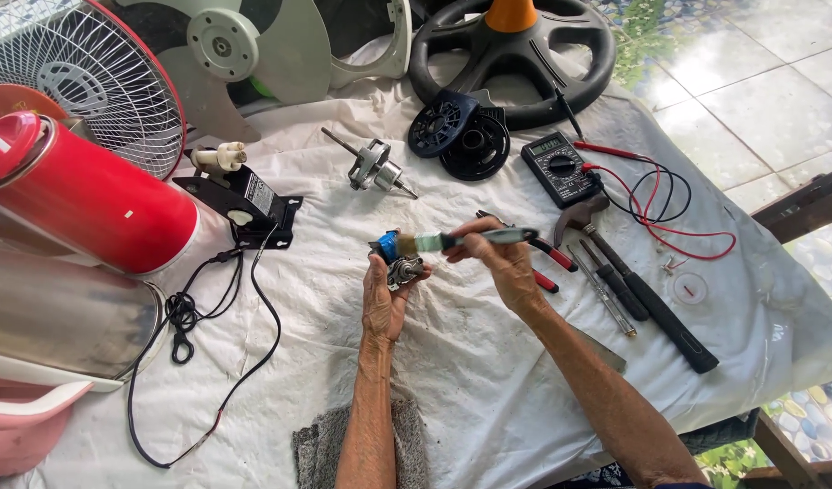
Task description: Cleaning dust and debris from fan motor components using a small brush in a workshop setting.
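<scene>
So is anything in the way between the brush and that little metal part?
Nothing visible. The right hand holds the paintbrush with its blue bristle end right over the small metal part gripped in the left hand.

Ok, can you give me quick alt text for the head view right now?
A person's left hand holds a small metal motor part while the right hand sets a blue paintbrush against it, above a white cloth. Around them lie a multimeter, hammer, pliers, screwdrivers and fan parts.
</scene>
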